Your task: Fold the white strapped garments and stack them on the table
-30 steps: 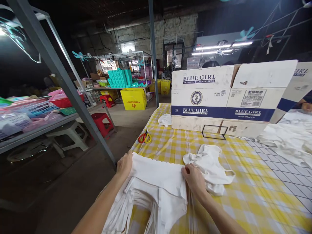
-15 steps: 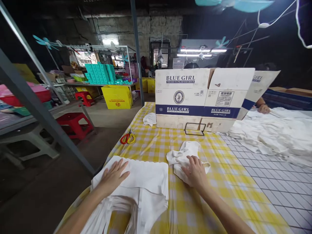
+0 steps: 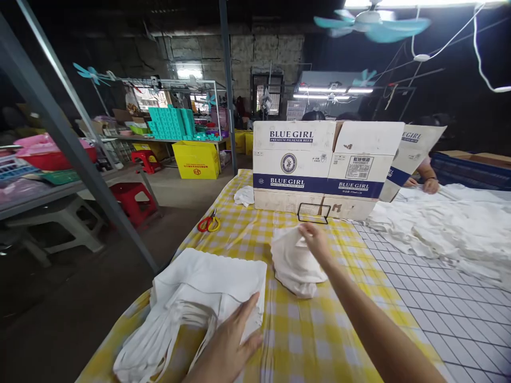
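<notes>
A neat stack of white strappy garments (image 3: pixel 215 268) lies at the front of the table, its thin straps bunched towards me. My left hand (image 3: pixel 233 335) is over the near right side of the stack, fingers apart and holding nothing; whether it touches the cloth is hard to tell. To the right, a single white garment (image 3: pixel 297 266) hangs partly raised from the tablecloth. My right hand (image 3: pixel 313 238) pinches its upper edge between thumb and fingers.
Red-and-yellow-handled scissors (image 3: pixel 208 222) lie on the checked tablecloth (image 3: pixel 235 234). Behind stand a black wire frame (image 3: pixel 314 219) and a beer carton (image 3: pixel 295 197). White cloth is heaped (image 3: pixel 447 218) at right, near another person's hand (image 3: pixel 430 185). A metal post (image 3: pixel 99 181) rises at left.
My right hand has left the stack, reached to the single garment and lifted its edge. My left hand has moved from the stack's far left corner to its near right side.
</notes>
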Demonstrator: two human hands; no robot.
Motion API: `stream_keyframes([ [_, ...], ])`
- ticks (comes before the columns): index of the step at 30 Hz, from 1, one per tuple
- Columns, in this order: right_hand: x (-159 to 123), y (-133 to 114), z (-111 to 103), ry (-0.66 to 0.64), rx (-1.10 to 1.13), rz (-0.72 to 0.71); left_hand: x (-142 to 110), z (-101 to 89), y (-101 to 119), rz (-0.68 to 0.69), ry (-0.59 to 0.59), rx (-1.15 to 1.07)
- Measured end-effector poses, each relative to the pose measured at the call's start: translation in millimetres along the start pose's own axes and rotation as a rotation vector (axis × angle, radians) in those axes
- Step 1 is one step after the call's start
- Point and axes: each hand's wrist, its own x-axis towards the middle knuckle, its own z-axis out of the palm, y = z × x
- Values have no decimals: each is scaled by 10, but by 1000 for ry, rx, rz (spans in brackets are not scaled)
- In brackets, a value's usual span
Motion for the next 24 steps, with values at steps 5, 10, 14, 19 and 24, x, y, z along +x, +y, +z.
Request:
stream_keyframes([
  [5, -78, -407, -871, 62, 439, -2, 263, 626, 278, 4, 140, -336],
  [10, -182, -833, -1365, -140, 683, -1, 893, 751, 1040, 138, 443, -482],
  [14, -238, -939, -1662, -201, 775, 20, 1131, 574, 1392, 225, 19, -827],
  [19, -601, -976, -2069, -34, 883, 98, 854, 377, 1462, 237, -185, -1031],
  [24, -1230, -1096, -2345, 124, 918, 177, 309, 61, 1680, 224, -316, -1003],
])
